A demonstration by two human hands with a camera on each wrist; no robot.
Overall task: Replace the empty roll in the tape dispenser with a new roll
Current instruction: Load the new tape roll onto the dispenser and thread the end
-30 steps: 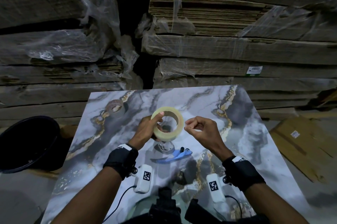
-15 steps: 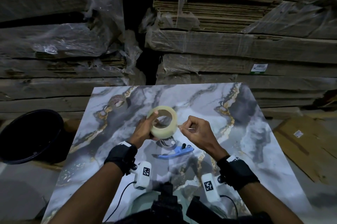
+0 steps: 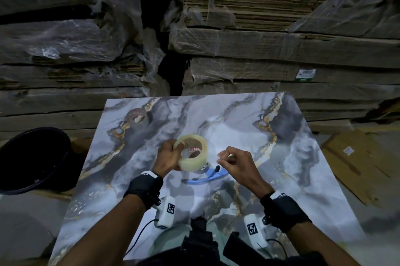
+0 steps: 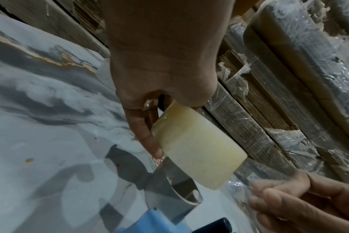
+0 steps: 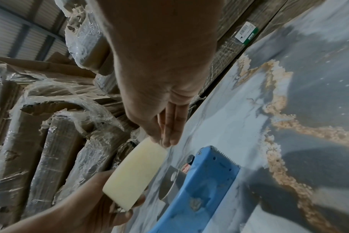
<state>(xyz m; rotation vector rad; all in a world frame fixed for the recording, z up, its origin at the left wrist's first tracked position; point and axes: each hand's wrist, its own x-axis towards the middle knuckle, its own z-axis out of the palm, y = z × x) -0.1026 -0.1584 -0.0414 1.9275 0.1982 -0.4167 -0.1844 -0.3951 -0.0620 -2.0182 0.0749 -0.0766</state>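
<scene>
My left hand (image 3: 175, 155) grips a new roll of clear tape (image 3: 192, 153) above the table, thumb through its core. In the left wrist view the roll (image 4: 197, 151) is pale yellow, and a clear strip (image 4: 255, 178) runs from it to my right hand (image 4: 279, 198). My right hand (image 3: 223, 157) pinches that free end just right of the roll. The blue tape dispenser (image 3: 207, 176) lies on the table under both hands; its serrated blade and metal holder show in the right wrist view (image 5: 201, 186). An empty brown roll core (image 3: 136, 115) lies at the table's far left.
The marble-patterned table (image 3: 270, 168) stands against shrink-wrapped stacks of flat cardboard (image 3: 259, 49). A black bucket (image 3: 32, 157) sits on the floor to the left. Flattened cardboard (image 3: 357, 164) lies on the floor to the right.
The roll has tilted and come down a little toward the dispenser. My right hand has drawn away from the roll, pulling out a short strip of tape.
</scene>
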